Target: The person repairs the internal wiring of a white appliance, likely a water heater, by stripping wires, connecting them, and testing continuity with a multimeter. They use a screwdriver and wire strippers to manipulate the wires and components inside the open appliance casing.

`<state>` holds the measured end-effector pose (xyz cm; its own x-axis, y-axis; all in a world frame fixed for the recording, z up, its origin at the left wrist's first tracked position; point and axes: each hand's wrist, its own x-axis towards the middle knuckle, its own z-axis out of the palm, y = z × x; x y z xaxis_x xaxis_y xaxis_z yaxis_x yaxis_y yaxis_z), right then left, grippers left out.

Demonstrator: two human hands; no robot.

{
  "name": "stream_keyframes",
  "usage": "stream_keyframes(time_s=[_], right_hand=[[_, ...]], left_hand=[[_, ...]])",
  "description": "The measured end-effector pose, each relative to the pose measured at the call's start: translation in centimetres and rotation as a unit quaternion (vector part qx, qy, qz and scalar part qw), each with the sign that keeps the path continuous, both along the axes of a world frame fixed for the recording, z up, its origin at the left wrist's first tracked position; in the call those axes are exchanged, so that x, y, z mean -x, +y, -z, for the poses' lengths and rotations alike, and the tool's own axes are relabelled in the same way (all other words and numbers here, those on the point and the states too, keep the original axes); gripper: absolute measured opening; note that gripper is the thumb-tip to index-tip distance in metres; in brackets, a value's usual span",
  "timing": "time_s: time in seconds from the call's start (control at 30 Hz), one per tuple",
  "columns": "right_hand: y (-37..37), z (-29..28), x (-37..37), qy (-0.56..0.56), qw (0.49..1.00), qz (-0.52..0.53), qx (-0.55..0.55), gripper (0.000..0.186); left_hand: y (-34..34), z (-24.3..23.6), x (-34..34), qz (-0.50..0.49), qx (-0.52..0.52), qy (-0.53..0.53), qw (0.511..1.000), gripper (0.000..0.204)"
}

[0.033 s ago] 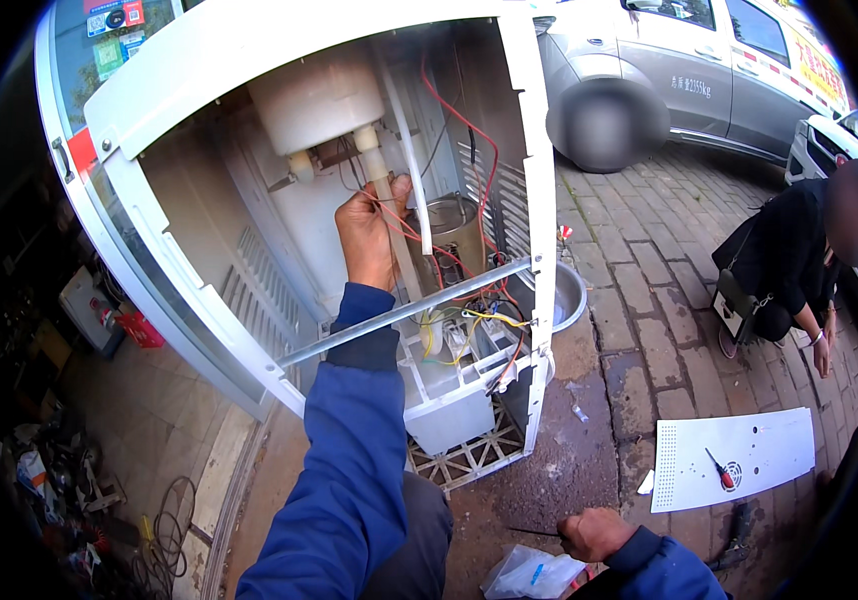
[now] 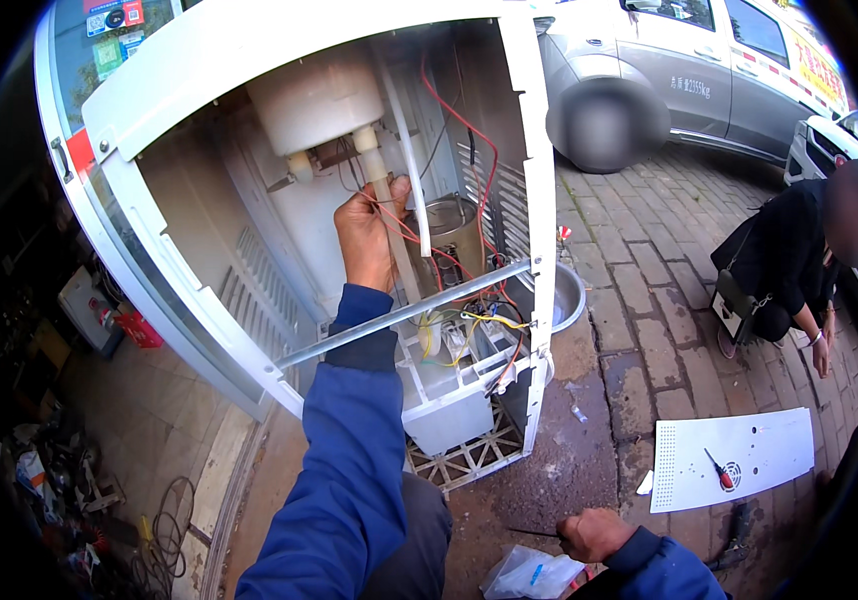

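The pipe [image 2: 373,161] is running down through the left hand's [image 2: 365,240] grip, the tank [image 2: 319,108] hanging just above and the can [image 2: 457,228] standing just to the right. The left forearm is slanting up into the cabinet [image 2: 541,200], the bar [image 2: 454,292] crossing its sleeve below the grip. The left fingers are wrapping around the pipe, clamped on it, with red wires [image 2: 496,165] trailing beside them. Well below and to the right, the right hand [image 2: 597,535] is staying low, knuckles up, fingers curled on a thin rod [image 2: 532,531] pointing left; a bag [image 2: 521,574] is lying just below.
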<state>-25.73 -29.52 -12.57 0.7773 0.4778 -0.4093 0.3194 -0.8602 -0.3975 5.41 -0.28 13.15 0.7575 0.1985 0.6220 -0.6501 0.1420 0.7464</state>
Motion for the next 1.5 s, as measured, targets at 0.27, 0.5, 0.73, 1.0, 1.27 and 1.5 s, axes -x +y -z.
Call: stream_keyframes(time_s=[0.27,0.5,0.73,1.0,1.27,1.5], right_hand=[[0.2,-0.4,-0.3,0.01,1.0,-0.004,0.0,0.023],[-0.1,-0.3,-0.6,0.022,1.0,0.0,0.005,0.024],[-0.1,0.5,-0.9,0.032,0.999,-0.006,0.013,0.025],[-0.1,0.6,-0.8,0.025,1.0,-0.002,-0.003,0.025],[-0.1,0.5,-0.6,0.029,1.0,0.001,-0.001,0.024],[0.2,-0.2,-1.0,0.051,0.999,-0.011,-0.013,0.026]], left_hand=[[-0.7,0.0,0.1,-0.012,0.049,-0.044,0.998,0.014],[-0.5,0.4,0.0,-0.014,0.026,-0.024,0.999,0.016],[0.2,0.5,0.1,0.015,0.022,-0.011,1.0,0.021],[-0.2,0.9,0.5,-0.008,0.016,-0.016,1.0,0.02],[0.2,-0.5,0.0,0.009,-0.054,0.013,0.998,0.042],[-0.8,-1.0,0.4,0.138,0.014,-0.017,0.99,0.044]])
